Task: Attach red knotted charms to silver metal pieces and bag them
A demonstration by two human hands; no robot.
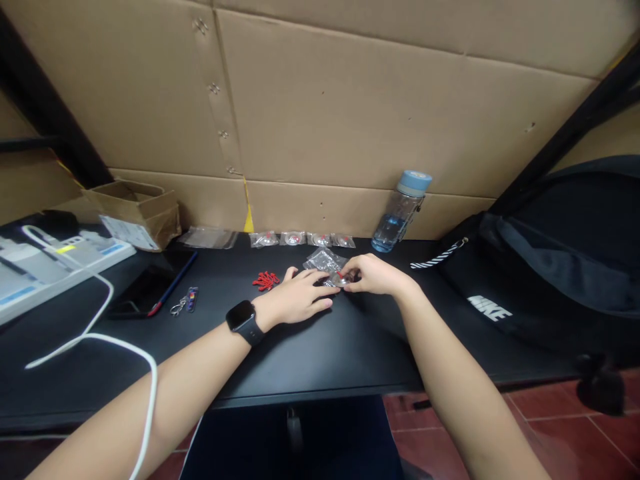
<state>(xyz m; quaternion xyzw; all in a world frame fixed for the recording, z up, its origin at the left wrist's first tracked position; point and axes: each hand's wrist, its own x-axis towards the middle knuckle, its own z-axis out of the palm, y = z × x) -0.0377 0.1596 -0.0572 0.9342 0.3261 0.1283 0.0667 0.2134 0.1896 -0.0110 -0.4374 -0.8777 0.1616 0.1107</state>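
My left hand (303, 297) lies low over the black table with its fingers spread, the fingertips at the edge of a clear plastic bag (324, 259). My right hand (373, 275) is closed in a pinch on a shiny round disc (342, 279) with a small red piece on it. The disc sits at the near end of the bag; whether it is inside the bag I cannot tell. Beside my left thumb is a loose pile of small red pieces (266, 281). Behind, several small clear packets (293, 239) holding similar discs stand in a row.
Flat clear bags (209, 238) lie beside an open cardboard box (135, 210). A phone (150, 285), a keychain (189, 301), a white cable (123, 343) and power strips (55, 273) are at left. A water bottle (400, 213) and black backpack (545, 267) stand right.
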